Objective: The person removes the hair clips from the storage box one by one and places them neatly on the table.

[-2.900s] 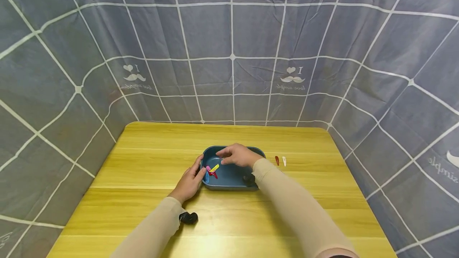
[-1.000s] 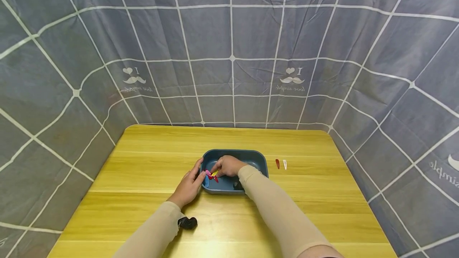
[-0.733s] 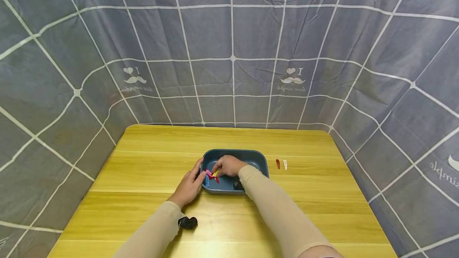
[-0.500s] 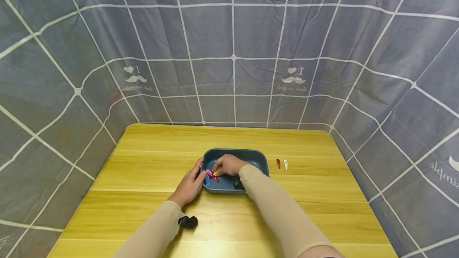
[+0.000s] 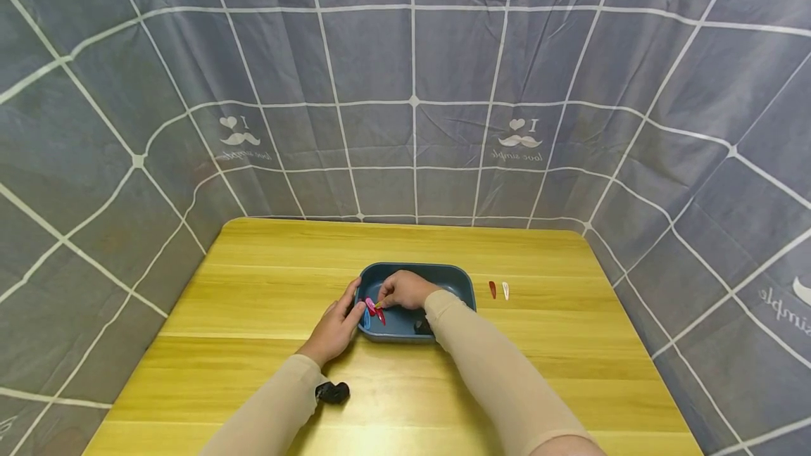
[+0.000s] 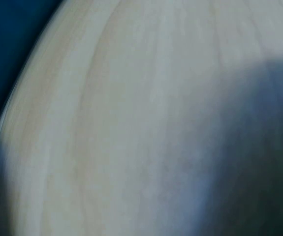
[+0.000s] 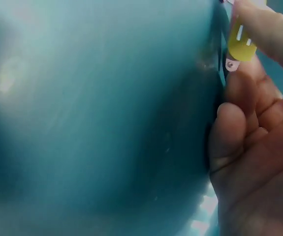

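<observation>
My right hand point(image 5: 405, 290) reaches into a dark blue rectangular bin point(image 5: 398, 326), and its thumb and fingers pinch a yellow snap hair clip point(image 7: 242, 45). In the right wrist view the clip's pale end shows below the thumb. Against the bin's left wall lie a pink hair clip point(image 5: 370, 305), a red hair clip point(image 5: 381, 316) and a blue hair clip point(image 5: 367, 319), bunched close together. With fingers extended, my left hand point(image 5: 332, 332) rests on the bin's left side, its thumb at the rim. The left wrist view does not show that hand clearly.
Right of the bin, a dark red hair clip point(image 5: 492, 290) and a white hair clip point(image 5: 505, 290) lie side by side on the wooden table point(image 5: 272, 259). A grey checked curtain point(image 5: 456, 132) surrounds the table's back and sides.
My right hand has come down and left into the bin and taken hold of the yellow clip, which has lifted slightly and turned. My left hand stays at the rim.
</observation>
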Available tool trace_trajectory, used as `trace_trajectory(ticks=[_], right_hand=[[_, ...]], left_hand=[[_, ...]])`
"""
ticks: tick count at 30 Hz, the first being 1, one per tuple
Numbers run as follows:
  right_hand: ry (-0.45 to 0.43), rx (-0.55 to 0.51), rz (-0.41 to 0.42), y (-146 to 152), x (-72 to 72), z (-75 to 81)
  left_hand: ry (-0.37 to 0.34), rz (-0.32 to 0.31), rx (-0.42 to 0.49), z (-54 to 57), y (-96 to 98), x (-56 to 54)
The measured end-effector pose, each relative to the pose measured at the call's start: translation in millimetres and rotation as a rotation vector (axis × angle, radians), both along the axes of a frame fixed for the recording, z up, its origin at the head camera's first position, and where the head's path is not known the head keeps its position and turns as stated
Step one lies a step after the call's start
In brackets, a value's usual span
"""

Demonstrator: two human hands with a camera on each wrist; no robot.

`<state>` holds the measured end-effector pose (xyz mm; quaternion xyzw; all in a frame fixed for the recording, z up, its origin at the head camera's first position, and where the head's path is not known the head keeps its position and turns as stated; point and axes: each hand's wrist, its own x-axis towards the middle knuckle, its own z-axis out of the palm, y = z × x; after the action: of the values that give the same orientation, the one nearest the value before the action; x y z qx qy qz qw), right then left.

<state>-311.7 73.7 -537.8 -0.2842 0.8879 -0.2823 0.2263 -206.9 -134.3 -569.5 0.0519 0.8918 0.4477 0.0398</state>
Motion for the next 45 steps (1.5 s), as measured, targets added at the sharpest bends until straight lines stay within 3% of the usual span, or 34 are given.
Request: trace_trajectory(ticks=[14,20,30,37,45], right_hand=[[-0.002,-0.091,-0.030,10.1,-2.6,-0.9],[-0.061,-0.135,-0.062,25.5,-1.9,8.7],[-0.102,-0.176,-0.045,43.3,-2.1,19.8],[-0.100,-0.261,-0.143,53.4,3.5,26.2],[-0.087,-0.389,-0.254,80.4,8.9,54.8]], left_hand=[[-0.001,-0.002,-0.007,2.9,1.5,1.3],[-0.008,0.006,-0.006,2.5,2.6,1.1],[0.010,0.004,-0.005,0.2,2.1,1.8],[0.006,-0.003,-0.002,-2.8,1.9,1.5],[0.009,0.004,-0.001,-4.4,0.3,0.5]])
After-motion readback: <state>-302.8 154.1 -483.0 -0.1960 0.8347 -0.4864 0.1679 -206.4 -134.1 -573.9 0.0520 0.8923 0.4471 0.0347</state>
